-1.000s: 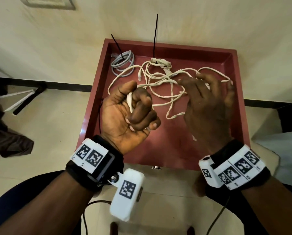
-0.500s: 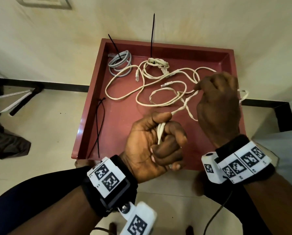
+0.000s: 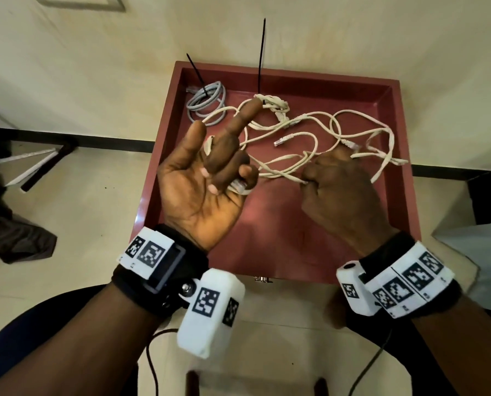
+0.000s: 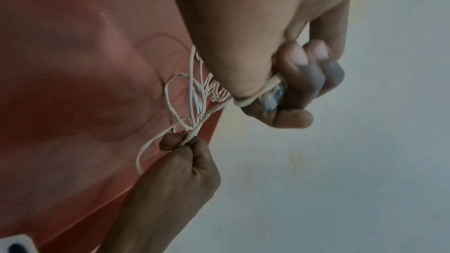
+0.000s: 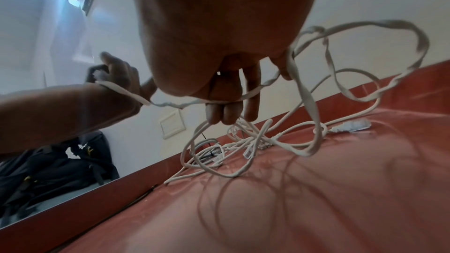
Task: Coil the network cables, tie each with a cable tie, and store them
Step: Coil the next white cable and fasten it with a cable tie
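A: White cable point(image 3: 292, 164) — where?
B: Strung between both hands above the red tray point(image 3: 392, 195), the rest sprawled in loose loops over the tray's far half.

A: Left hand point(image 3: 201, 192)?
B: Palm up, forefinger straight and pointing away, thumb out. Lower fingers curled, pinning the cable's plug end point(image 4: 272, 97) against the palm, as seen from the left wrist.

A: Right hand point(image 3: 341, 195)?
B: Back up, fingers curled, pinching the cable between thumb and fingertips, with further loops hanging off the far side. Just right of the left hand, not touching.

A: Other cables?
B: Grey coil point(image 3: 207, 101) in the tray's far left corner, bound by a black tie point(image 3: 195, 68) with its tail sticking up. Second white bundle point(image 3: 272, 104) near the far wall, also tied, tail of its tie point(image 3: 262, 52) standing upright. Loose plugs point(image 3: 282, 140) lying among the loops.

A: Around the tray?
B: Cream floor point(image 3: 67, 195) with a black stripe. Dark cloth point(image 3: 13, 235) at the left edge.
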